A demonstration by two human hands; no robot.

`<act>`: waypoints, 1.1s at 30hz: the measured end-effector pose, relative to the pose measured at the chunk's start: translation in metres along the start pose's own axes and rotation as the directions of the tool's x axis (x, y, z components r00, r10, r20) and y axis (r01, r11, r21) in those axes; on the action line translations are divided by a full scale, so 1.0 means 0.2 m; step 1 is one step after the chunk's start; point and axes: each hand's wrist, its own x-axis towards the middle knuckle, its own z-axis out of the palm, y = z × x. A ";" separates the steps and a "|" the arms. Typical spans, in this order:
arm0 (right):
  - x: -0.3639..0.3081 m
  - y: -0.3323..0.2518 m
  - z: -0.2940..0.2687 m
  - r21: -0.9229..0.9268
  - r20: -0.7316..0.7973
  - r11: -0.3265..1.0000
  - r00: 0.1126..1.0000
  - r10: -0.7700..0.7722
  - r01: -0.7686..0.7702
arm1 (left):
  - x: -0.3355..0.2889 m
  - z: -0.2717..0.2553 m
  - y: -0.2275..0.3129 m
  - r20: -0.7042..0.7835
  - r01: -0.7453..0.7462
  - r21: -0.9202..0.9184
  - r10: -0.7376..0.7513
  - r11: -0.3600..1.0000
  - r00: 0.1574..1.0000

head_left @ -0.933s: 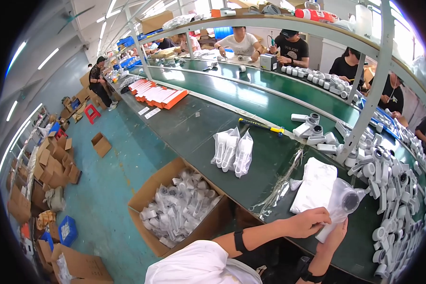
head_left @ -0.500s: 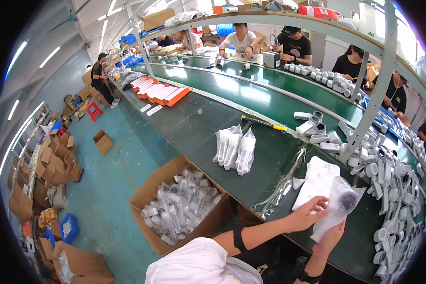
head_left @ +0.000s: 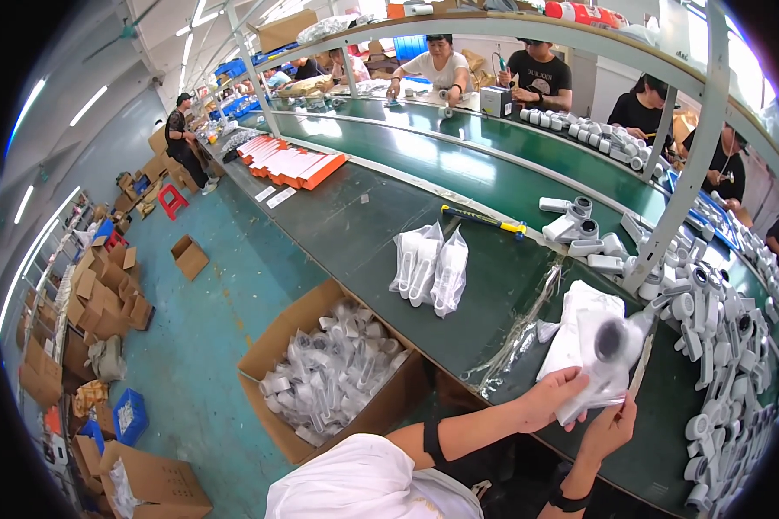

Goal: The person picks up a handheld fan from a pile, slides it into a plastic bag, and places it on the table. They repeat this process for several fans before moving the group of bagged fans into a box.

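Observation:
A white handled device with a dark round end (head_left: 613, 341) sits inside a clear plastic bag in front of me. My left hand (head_left: 559, 396) is closed around the left side of the bagged device. The fingers of my right hand (head_left: 610, 426) pinch the bag's lower edge. Partly under the bag lies a stack of flat white plastic bags (head_left: 571, 333). Farther left on the bench, several bagged devices (head_left: 428, 270) lie side by side.
Loose grey-white devices (head_left: 710, 381) are heaped along the right. A carton (head_left: 264, 413) full of bagged devices stands left of my arm. A yellow-and-black tool (head_left: 483, 221) lies by the green conveyor (head_left: 467, 164). Orange-and-white boxes (head_left: 294, 164) sit farther off; co-workers sit opposite.
The bagged device has moved slightly left and away from me. My left hand, loosely beside the bag before, now grips it, and my right hand has shifted to its lower edge.

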 end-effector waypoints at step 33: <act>-0.14 -0.22 0.07 -0.095 0.245 0.995 0.969 0.035 -0.012 | 0.04 -0.03 -0.02 -0.159 -0.265 0.354 0.337 0.897 0.928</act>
